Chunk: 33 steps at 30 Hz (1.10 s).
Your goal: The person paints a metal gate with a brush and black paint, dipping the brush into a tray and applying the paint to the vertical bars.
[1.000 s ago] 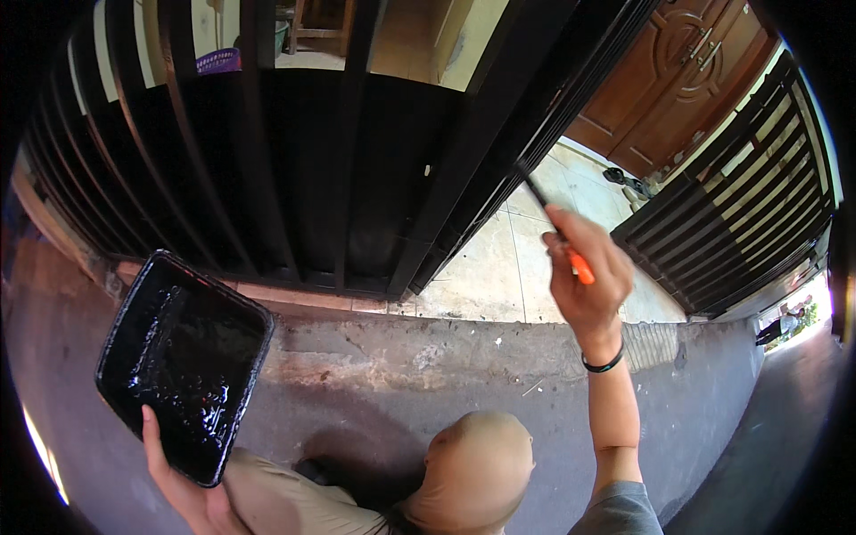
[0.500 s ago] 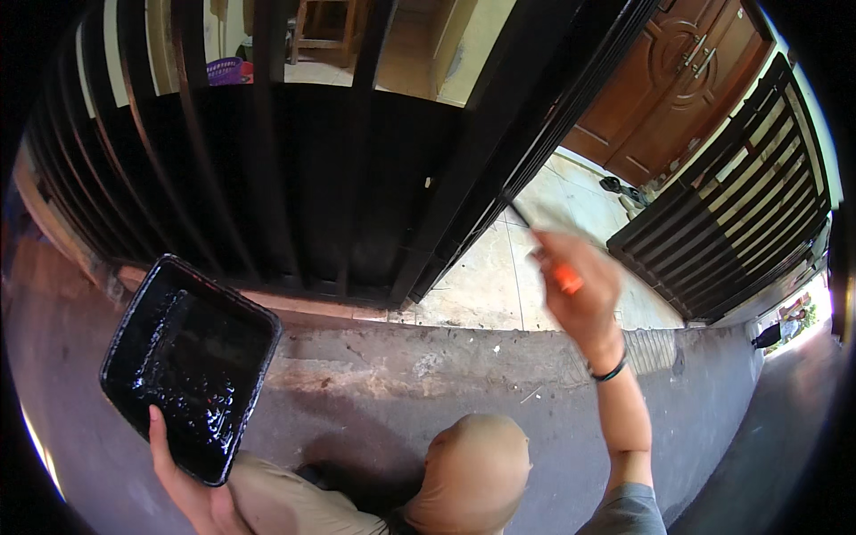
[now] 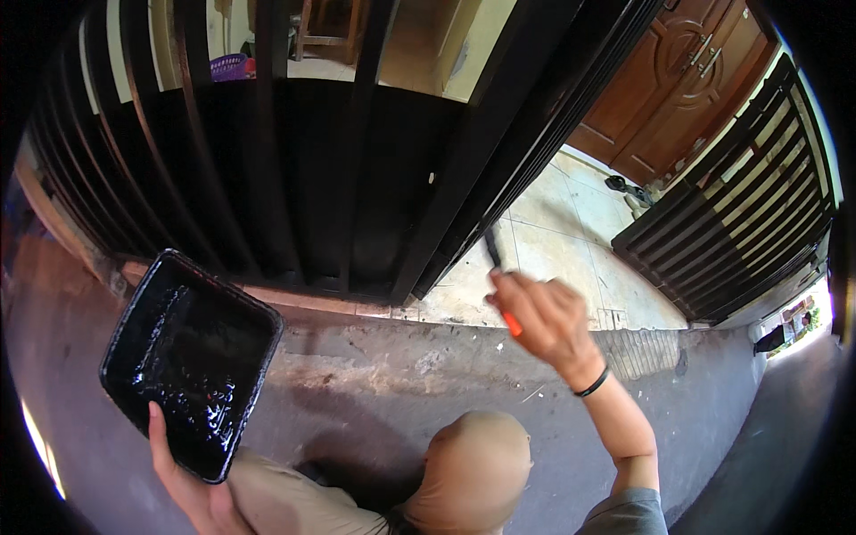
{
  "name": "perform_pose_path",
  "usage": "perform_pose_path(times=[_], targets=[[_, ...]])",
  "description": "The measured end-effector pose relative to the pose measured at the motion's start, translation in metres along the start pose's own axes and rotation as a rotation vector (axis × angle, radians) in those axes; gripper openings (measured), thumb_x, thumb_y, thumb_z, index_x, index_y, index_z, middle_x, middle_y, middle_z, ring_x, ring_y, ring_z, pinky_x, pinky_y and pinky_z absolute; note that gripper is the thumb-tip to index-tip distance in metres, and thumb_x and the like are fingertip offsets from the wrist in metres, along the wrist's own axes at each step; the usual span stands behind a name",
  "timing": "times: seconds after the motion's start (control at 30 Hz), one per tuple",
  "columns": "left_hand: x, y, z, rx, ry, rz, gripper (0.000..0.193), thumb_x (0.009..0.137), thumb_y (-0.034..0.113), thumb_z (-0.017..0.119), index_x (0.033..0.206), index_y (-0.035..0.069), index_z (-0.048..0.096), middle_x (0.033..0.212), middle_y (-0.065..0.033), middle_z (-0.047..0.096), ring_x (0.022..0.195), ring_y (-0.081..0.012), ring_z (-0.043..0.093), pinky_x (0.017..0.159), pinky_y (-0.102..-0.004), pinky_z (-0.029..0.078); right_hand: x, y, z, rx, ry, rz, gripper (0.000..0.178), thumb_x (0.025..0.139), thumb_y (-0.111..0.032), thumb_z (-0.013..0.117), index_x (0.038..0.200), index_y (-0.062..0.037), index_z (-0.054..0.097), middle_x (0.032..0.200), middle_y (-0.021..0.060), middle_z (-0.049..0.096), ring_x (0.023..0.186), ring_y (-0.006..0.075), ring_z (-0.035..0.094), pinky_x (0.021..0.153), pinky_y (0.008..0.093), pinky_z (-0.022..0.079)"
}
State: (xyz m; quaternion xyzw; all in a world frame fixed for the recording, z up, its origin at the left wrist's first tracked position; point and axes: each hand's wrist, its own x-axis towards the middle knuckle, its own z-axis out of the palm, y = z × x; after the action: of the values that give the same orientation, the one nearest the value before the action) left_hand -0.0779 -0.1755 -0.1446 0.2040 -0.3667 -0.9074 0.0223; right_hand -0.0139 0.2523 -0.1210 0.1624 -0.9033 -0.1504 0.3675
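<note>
My left hand (image 3: 185, 481) grips the lower edge of a black paint tray (image 3: 214, 343), its thumb lying over the rim. Wet black paint glistens across the tray's inside. Closed round an orange handle, my right hand (image 3: 546, 323) holds a paintbrush (image 3: 495, 246) with dark bristles pointing up and away. The bristles are beside the edge of a black metal gate (image 3: 379, 196); whether they touch it I cannot tell.
Pale floor tiles (image 3: 544, 259) lie beyond the gate's edge, with dark footwear (image 3: 629, 189) by a brown wooden door (image 3: 682, 85). A second gate leaf (image 3: 740, 192) stands at the right. Rough grey pavement (image 3: 357, 383) runs below, around my bent knee (image 3: 477, 468).
My right hand has moved down and slightly left with the paintbrush, along the gate's edge. The left hand and tray have hardly shifted.
</note>
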Motion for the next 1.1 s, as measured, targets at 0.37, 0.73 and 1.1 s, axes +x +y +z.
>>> perform_pose_path(times=[0.37, 0.73, 1.1], targets=[[0.0, -0.001, -0.003, 0.081, 0.013, 0.058, 0.048, 0.101, 0.029, 0.072, 0.139, 0.002, 0.064, 0.132, -0.0118, 0.07, 0.115, -0.0266, 0.071, 0.096, -0.0409, 0.059, 0.049, 0.022, -0.001, -0.068, 0.248, 0.017, 0.038, 0.086, -0.013, 0.085, 0.121, -0.0056, 0.072, 0.097, 0.0087, 0.074, 0.06, 0.0143, 0.063, 0.053, 0.0276, 0.048], [0.001, 0.001, -0.006, 0.091, 0.021, 0.044, 0.049, 0.1, 0.03, 0.073, 0.14, 0.003, 0.063, 0.133, -0.0116, 0.07, 0.117, -0.0276, 0.069, 0.099, -0.0429, 0.058, 0.019, -0.01, 0.026, 0.332, 0.002, 0.342, 0.023, 0.091, -0.006, 0.08, 0.113, -0.0034, 0.073, 0.098, 0.012, 0.076, 0.073, 0.0257, 0.074, 0.06, 0.0334, 0.057], [0.002, 0.001, -0.008, 0.161, 0.089, 0.066, 0.051, 0.1, 0.033, 0.072, 0.137, -0.001, 0.064, 0.136, -0.0143, 0.068, 0.118, -0.0277, 0.069, 0.099, -0.0427, 0.058, -0.016, 0.012, 0.021, 0.016, 0.351, 0.256, 0.046, 0.082, -0.007, 0.086, 0.127, -0.0065, 0.075, 0.109, 0.0127, 0.079, 0.073, 0.0192, 0.071, 0.062, 0.0301, 0.056]])
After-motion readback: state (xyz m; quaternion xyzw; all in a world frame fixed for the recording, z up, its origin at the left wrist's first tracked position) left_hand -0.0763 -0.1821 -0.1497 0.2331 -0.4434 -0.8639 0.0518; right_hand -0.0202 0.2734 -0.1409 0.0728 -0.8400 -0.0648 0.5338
